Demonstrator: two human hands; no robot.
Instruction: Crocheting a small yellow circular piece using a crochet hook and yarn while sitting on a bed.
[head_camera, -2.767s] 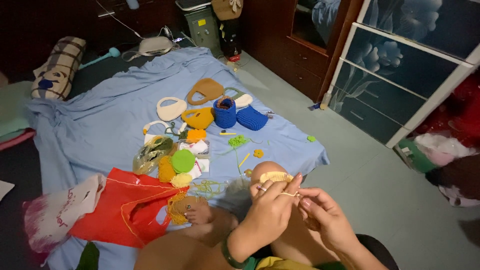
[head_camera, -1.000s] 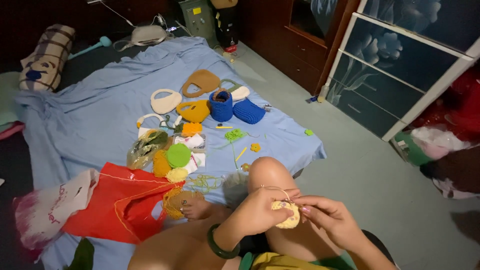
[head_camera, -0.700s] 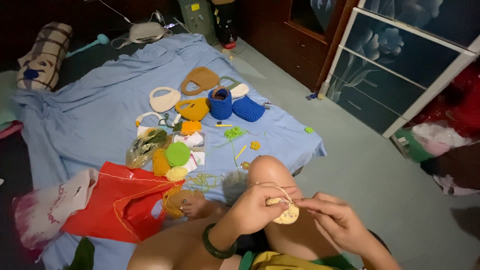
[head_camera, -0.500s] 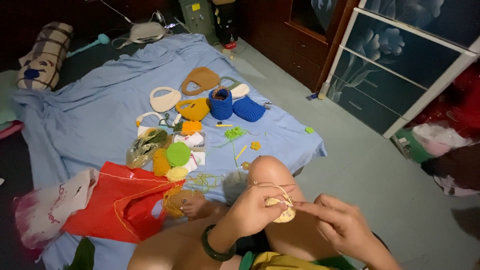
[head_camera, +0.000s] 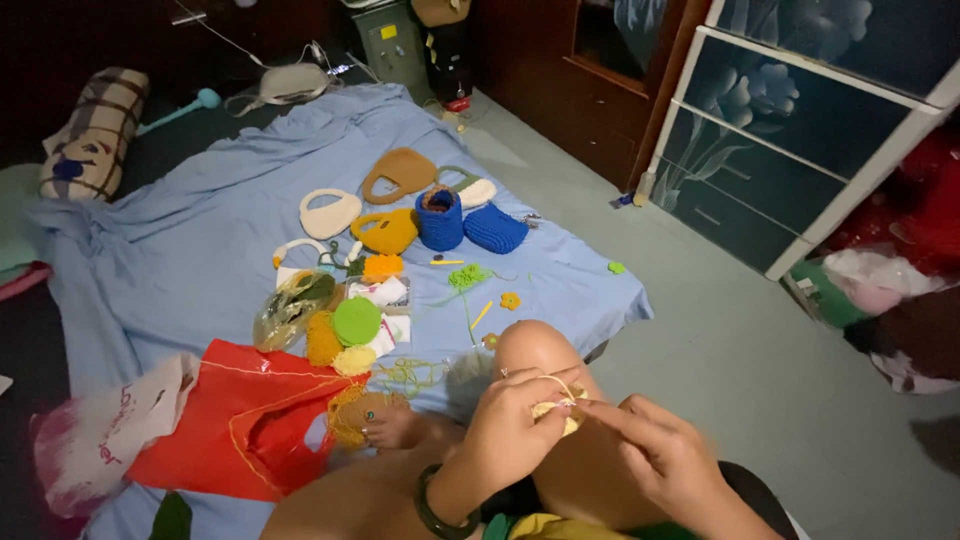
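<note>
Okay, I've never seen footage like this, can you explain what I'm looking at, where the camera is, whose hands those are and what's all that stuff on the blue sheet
The camera sits on a person's head and looks down, so the two bare hands are the wearer's own. The left hand and the right hand meet above a raised knee and together hold a small yellow crochet piece. On the blue sheet lie small crocheted bags, among them a tan bag, a white bag and a blue pouch, plus a green yarn disc and a red plastic bag.

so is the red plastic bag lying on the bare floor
No, the red plastic bag lies on the blue sheet, left of the person's foot, not on the green floor.
</note>
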